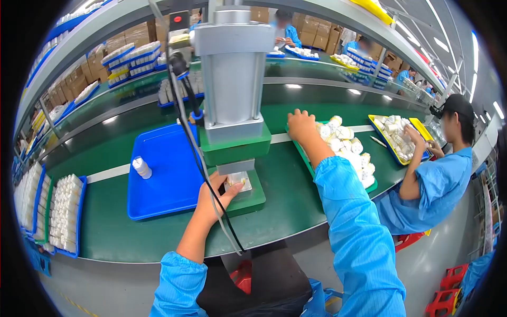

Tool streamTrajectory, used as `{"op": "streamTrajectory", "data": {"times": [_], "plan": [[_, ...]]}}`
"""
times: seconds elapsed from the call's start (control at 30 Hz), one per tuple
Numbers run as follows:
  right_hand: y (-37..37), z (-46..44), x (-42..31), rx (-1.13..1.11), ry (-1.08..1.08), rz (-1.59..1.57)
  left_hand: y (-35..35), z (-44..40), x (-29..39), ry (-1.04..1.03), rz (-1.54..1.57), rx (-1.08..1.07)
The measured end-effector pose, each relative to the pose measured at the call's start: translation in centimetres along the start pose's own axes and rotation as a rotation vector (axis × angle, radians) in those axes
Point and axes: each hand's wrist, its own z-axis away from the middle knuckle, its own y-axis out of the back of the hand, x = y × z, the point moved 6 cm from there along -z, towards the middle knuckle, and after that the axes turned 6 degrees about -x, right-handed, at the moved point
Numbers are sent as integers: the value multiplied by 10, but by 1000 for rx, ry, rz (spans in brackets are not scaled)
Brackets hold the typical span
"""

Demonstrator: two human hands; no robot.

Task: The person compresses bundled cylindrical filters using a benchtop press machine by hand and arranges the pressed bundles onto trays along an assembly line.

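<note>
My left hand (212, 196) is at the base of a bench press (232, 79), thumb and fingers closed around a small white part (238, 181) that sits in the press fixture under the ram. My right hand (303, 129) is at the far left corner of a green tray (374, 187) heaped with white cylindrical parts (346, 143). Its fingers are curled; what they hold, if anything, is hidden. Left of the press, one white cylindrical part (141, 167) stands in a blue tray (158, 198).
Cables (203, 158) hang in front of the press. Filled trays (66, 211) stand at the far left of the green bench (111, 232). At right, a co-worker (443, 164) handles white parts in a yellow tray (396, 150). A pen-like stick (378, 141) lies between the trays.
</note>
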Motion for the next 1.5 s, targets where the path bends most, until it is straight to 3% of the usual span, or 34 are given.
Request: {"op": "streamTrajectory", "data": {"times": [0.17, 0.23, 0.33, 0.43, 0.53, 0.63, 0.87, 1.23, 1.37, 1.5], "plan": [[4, 2, 0, 75, 31, -96, -4, -2, -10, 6, 7, 4], [-3, 0, 1, 75, 45, -100, -8, -4, -19, -22, 161, 4], [-11, 2, 2, 152, 19, -142, -3, -3, -10, -18, -13, 26], [-3, 0, 3, 222, 13, -144, -8, -6, -19, -43, 151, 10], [5, -1, 9, 303, -23, -66, -7, -5, -19, -69, 86, 22], [-4, -1, 13, 158, -122, -16, -8, -6, -20, -27, 139, -8], [1, 7, 1, 126, -120, -67, -5, -4, -10, -55, 27, 6], [-12, 7, -3, 289, 67, -113, -5, -4, -10, -76, 112, 4], [-8, 8, -6, 321, 147, -172, -2, -3, -9, -6, -52, -8], [14, 27, -3, 451, 141, -227, -7, -6, -20, -75, 79, -22]]}}
